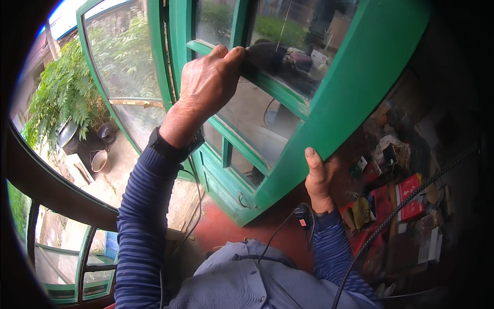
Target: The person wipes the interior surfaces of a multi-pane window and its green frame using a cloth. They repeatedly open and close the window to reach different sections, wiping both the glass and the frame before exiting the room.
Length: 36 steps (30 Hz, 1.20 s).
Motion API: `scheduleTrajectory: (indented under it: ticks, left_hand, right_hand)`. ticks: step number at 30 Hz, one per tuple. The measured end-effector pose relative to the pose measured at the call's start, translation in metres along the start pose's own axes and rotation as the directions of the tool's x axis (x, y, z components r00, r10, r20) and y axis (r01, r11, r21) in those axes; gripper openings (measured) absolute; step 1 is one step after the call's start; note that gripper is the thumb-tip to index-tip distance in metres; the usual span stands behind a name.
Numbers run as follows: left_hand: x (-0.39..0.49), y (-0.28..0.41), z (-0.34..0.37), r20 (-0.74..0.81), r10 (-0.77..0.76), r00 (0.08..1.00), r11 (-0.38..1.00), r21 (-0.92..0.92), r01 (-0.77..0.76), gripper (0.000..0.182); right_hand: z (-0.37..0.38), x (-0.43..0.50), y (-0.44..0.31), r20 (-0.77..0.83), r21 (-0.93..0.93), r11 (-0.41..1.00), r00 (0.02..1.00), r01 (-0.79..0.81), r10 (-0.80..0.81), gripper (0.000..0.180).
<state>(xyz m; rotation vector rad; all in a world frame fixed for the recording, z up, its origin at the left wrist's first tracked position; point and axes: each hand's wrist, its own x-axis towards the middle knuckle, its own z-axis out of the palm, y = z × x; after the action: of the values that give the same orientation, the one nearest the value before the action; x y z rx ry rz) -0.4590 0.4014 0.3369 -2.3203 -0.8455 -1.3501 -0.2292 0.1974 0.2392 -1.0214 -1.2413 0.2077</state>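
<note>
A green-painted wooden door (343, 73) with glass panes stands swung at an angle in front of me. My left hand (210, 79) is curled, its knuckles up, against the door's glazing bars (283, 92). Its fingertips are hidden, and a dark patch beside them could be something held or a reflection. Lower down, my right hand (320, 177) grips the door's free edge, thumb on the near face and fingers out of sight behind. A small metal latch (243, 200) is fitted near the bottom of the door.
A second green glazed leaf (123, 69) hangs at the left, with leafy plants (73, 89) and a bucket (101, 161) outside. Clutter with a red box (410, 197) lies at the right on the red floor (220, 224). A braided cable (401, 218) crosses the right side.
</note>
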Motion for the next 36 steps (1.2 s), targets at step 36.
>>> scheduleTrajectory:
  ticks: [36]
  left_hand:
    - [0.093, 0.099, -0.017, -0.553, 0.098, 0.827, 0.929, -0.248, -0.276, 0.034]
  right_hand:
    - [0.006, -0.002, -0.007, -0.018, -0.032, 0.999, 1.000, 0.008, -0.008, 0.024]
